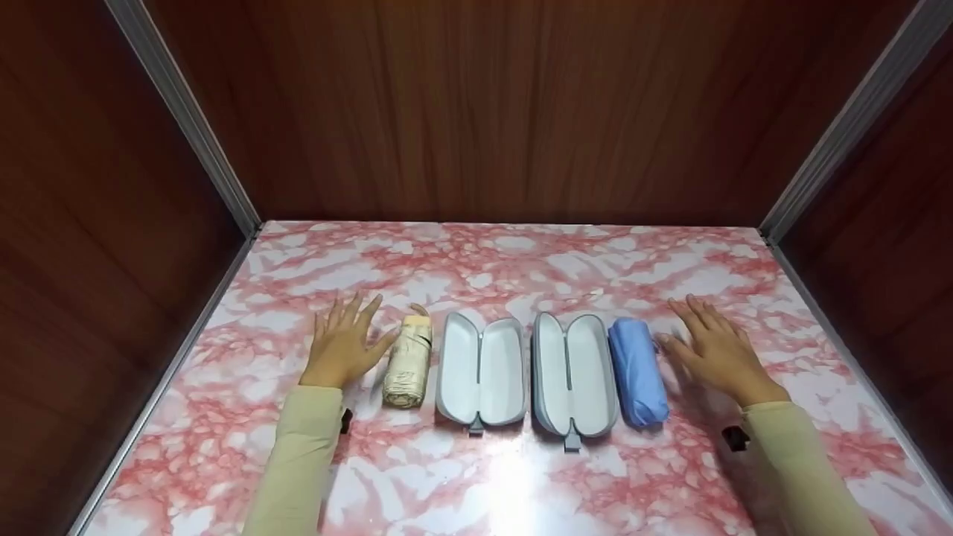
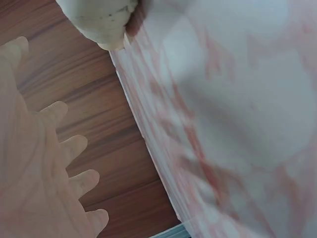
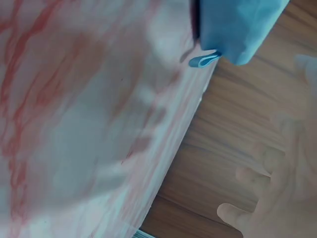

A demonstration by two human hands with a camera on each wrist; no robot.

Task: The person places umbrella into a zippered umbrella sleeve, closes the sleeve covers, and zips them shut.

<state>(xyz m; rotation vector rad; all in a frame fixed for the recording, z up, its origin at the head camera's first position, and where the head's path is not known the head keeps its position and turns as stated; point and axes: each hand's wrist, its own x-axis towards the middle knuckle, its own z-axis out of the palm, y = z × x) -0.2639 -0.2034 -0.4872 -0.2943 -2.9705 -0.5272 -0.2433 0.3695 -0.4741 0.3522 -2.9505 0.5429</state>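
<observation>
My left hand (image 1: 344,342) has its fingers spread, palm down, just left of a rolled cream patterned umbrella (image 1: 407,368) with a small strap at its far end. The thumb points toward that umbrella; in the left wrist view the palm holds nothing. My right hand (image 1: 718,353), likewise spread, is to the right of a rolled blue umbrella (image 1: 639,372), whose small loop (image 3: 204,59) shows in the right wrist view. Between the umbrellas lie two grey hard cases, a left case (image 1: 460,372) and a right case (image 1: 592,372), both unfolded with pale insides facing up.
The tabletop (image 1: 514,272) has a red and white marbled pattern. Dark wood panels rise at the back (image 1: 506,112) and on both sides, with metal posts (image 1: 193,119) at the corners. A bright light reflection falls near the front middle.
</observation>
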